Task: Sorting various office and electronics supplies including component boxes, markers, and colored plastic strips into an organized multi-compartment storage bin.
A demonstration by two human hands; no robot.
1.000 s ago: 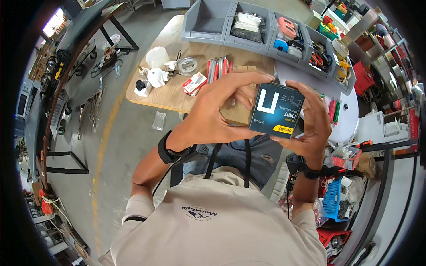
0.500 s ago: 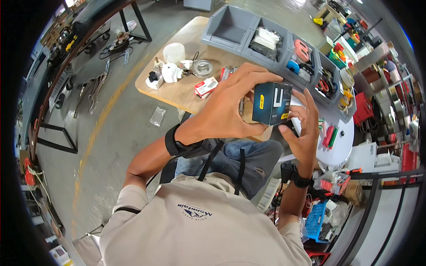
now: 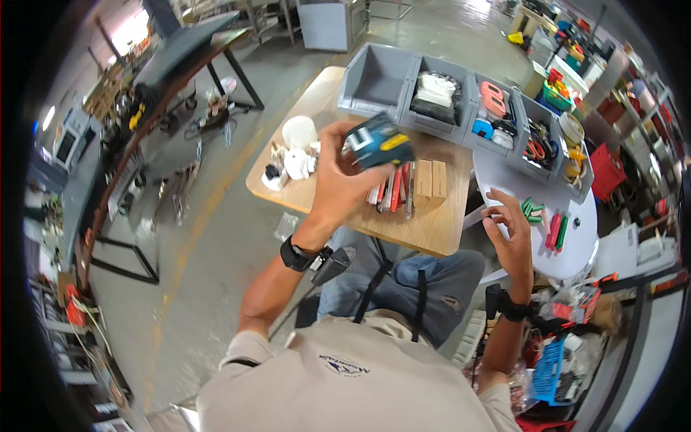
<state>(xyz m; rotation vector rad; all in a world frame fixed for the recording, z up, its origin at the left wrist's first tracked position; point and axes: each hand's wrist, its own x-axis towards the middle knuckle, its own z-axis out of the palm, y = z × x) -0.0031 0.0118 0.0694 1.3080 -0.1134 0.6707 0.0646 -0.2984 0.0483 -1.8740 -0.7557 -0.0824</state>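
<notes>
Box (image 3: 379, 140): dark blue with yellow and white marks, blurred, tilted, held up over the wooden table (image 3: 435, 234)
Left hand (image 3: 342, 189): grasping the box between thumb and fingers
Right hand (image 3: 512, 241): released from any grip, fingers loosely curled, well apart from the box, near the round table's left edge
Pens (image 3: 392, 191): red and silver, in a bunch on the wooden table, just right of the left hand
Brown boxes (image 3: 430, 181): two, side by side, beside the pens
White plastic parts (image 3: 299, 164): clustered at the wooden table's left side
Gray bins (image 3: 378, 78): in a row along the far side
Round table (image 3: 576, 259): white, at right, with red and green sticks (image 3: 554, 232) on it
</notes>
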